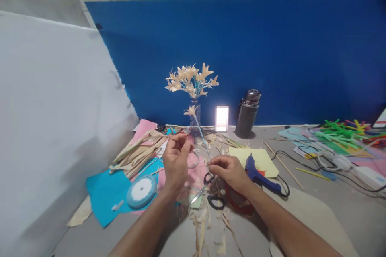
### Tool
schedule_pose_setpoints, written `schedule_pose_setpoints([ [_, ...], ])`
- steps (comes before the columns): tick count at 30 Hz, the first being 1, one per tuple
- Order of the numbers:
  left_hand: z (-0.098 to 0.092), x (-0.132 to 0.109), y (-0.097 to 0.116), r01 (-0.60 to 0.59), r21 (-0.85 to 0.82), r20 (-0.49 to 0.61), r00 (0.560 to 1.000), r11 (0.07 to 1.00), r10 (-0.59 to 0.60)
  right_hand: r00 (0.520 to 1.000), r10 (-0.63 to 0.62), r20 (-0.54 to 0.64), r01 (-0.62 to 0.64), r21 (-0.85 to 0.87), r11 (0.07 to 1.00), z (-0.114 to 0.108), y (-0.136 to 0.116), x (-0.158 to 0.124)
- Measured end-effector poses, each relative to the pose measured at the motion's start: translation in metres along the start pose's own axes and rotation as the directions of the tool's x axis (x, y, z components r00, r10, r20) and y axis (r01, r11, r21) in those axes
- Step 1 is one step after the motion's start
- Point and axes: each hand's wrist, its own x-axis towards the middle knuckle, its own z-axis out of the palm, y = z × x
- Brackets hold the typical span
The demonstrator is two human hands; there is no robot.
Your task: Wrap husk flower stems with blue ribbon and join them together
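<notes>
A single cream-petalled artificial flower on a slim stem wrapped in pale blue (201,134) is held upright at a lean above the middle of the counter (362,217). Its head is pointed toward the counter's back edge and slightly left, and its long axis runs from there down toward the right hand (230,170). The stem's lower end is pinched between that hand's thumb and fingers, the forearm being angled in from the near right corner. The left hand (176,158) is raised beside the stem, its fingers curled; whether anything thin is gripped there cannot be told.

Behind the flower head, a clear vase (193,124) of similar cream blooms (193,78) is stood near the back edge, with a dark metallic thermos flask (247,116) to its right. Black-handled scissors (198,196) are laid below the hands, among dry cream scraps. Toward the left edge, a round spool of pale blue ribbon (141,191) is rested on bright blue paper (102,198). The right forearm is closely flanked by a dark blue glue gun (259,178), by which yellow paper (238,154) is partly covered.
</notes>
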Motion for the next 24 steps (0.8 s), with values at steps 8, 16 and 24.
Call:
schedule_pose_setpoints([
  [8, -0.012, 0.003, -0.002, 0.027, 0.145, 0.155, 0.987, 0.989, -0.049, 0.994, 0.112, -0.001, -0.112, -0.014, 0.994, -0.007, 0.016, 0.007],
  [16, -0.054, 0.006, -0.005, 0.171, 0.473, 0.315, 0.883, 0.864, -0.347, 0.988, 0.136, 0.067, -0.125, -0.147, 0.981, -0.003, 0.016, 0.007],
  [24, -0.070, -0.004, -0.028, 0.221, 0.569, 0.328, 0.822, 0.792, -0.465, 0.968, 0.195, 0.156, -0.131, -0.349, 0.928, -0.004, 0.013, 0.018],
])
